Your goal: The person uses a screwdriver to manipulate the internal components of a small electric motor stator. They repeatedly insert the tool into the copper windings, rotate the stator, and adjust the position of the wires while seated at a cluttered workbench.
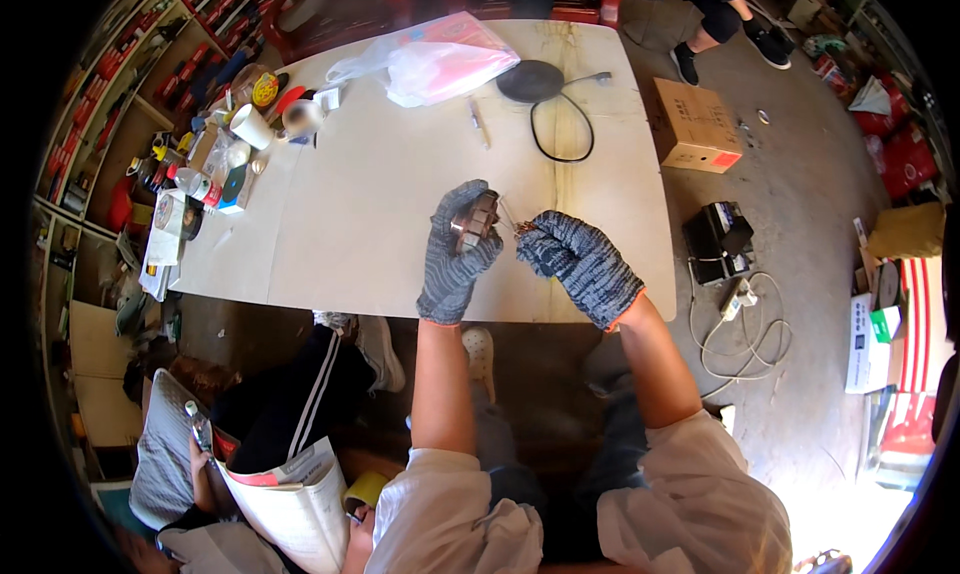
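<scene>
Both of my hands wear grey knitted work gloves with orange cuffs and are raised over the near edge of the white table (370, 214). My left hand (455, 259) is closed round a small brown and silver metal part (475, 222) with blocky segments; its kind is not clear. Thin wires (508, 214) stretch from that part toward my other hand. My right hand (580, 259) is closed in a pinch on a small bunch of copper-coloured wire (523, 229) at its fingertips. The palm side of that hand is hidden.
A plastic bag (445, 69), a black disc with a cable (530, 81) and a pen (479, 124) lie farther back. Bottles and a paper cup (250, 126) crowd the left end. A cardboard box (695, 124) stands on the floor; a person sits at lower left.
</scene>
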A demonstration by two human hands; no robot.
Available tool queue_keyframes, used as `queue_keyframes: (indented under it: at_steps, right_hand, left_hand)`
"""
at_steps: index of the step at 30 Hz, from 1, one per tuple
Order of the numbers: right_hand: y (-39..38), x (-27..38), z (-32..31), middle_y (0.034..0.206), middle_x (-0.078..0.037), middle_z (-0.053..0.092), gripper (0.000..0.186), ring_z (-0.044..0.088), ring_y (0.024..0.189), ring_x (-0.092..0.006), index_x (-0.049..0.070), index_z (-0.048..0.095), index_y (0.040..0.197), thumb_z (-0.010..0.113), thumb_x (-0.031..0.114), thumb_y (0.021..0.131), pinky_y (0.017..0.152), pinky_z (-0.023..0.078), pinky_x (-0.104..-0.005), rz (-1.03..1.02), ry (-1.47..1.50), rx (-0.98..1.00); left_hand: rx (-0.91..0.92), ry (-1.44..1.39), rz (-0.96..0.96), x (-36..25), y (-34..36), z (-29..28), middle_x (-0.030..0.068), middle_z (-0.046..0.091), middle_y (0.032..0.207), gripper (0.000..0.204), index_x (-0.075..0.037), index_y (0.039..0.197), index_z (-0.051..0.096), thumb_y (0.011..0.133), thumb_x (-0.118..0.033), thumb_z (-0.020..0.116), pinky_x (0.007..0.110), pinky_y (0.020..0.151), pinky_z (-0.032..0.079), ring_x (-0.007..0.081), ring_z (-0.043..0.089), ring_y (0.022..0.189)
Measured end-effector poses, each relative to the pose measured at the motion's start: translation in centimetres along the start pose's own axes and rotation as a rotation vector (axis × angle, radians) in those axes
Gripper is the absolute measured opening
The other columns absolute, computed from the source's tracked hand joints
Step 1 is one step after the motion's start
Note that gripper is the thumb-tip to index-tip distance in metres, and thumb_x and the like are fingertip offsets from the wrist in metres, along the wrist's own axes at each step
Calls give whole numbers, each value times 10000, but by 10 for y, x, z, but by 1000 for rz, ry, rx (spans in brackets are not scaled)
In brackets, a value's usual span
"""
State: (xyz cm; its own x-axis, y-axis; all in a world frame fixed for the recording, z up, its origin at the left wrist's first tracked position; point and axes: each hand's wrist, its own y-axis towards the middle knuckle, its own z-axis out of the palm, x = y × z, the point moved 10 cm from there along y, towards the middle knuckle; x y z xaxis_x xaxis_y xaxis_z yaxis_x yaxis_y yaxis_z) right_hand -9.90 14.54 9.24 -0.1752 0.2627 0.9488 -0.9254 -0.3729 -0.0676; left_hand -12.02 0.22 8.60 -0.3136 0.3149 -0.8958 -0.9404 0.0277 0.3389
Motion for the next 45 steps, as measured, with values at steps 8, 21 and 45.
queue_keyframes:
  at_steps: [8,21,45]
  right_hand:
    - [-3,42,-29,984,-43,621,225,574,897,-103,10,576,1112,513,114,923,802,465,-223,-164,134,-14]
    - [12,18,-43,1197,-143,546,234,536,1101,-230,-41,502,1137,428,63,941,975,424,-317,13,904,25]
    - [7,65,-64,1325,-183,443,329,440,1214,-263,-32,434,1229,326,117,956,1070,300,-376,-593,160,-202]
  left_hand:
    - [239,811,317,-16,-4,60,130,528,1139,664,-43,1187,473,573,-85,723,364,944,419,277,516,1077]
    - [362,732,122,59,-17,74,106,547,1073,683,-63,1213,444,605,-146,743,365,906,431,260,539,965]
    - [102,-713,-125,31,-5,80,134,538,1189,617,6,1264,424,757,-202,708,366,882,489,263,558,1080]
